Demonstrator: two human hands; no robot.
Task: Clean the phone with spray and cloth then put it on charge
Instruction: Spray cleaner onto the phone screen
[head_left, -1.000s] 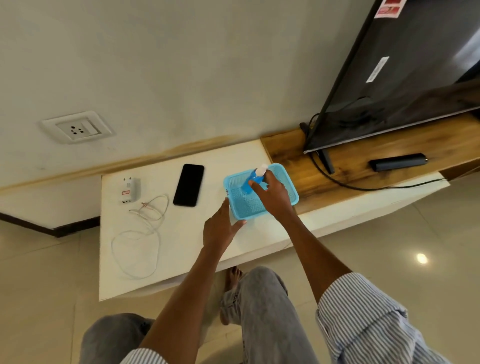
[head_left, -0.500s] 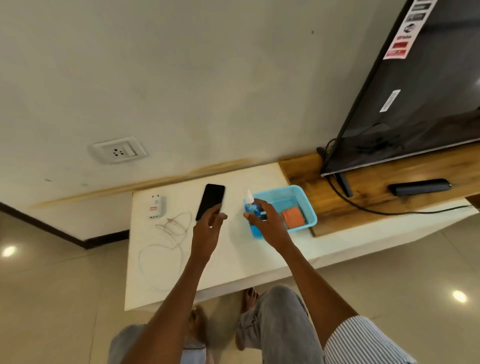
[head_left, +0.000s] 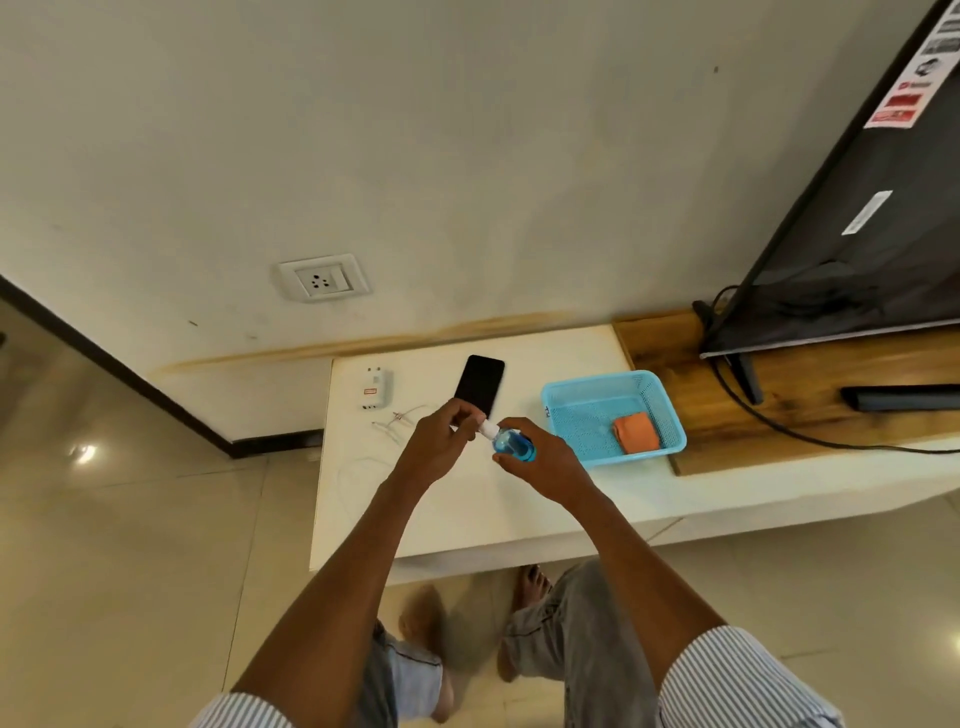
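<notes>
phone (head_left: 480, 384): glossy black glass face
spray bottle (head_left: 514, 445): clear blue plastic, white plastic cap
basket (head_left: 660, 400): light blue perforated plastic
cloth (head_left: 635, 433): orange, soft, matt
charger (head_left: 373, 388): white plastic
table (head_left: 467, 514): smooth white top; wood-grain panel at 3 o'clock

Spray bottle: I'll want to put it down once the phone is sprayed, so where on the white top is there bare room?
Bare white top lies along the near edge, below both hands, and between the black phone and the blue plastic basket. It is crowded at the left: white charger adapter and thin white cable.
</notes>
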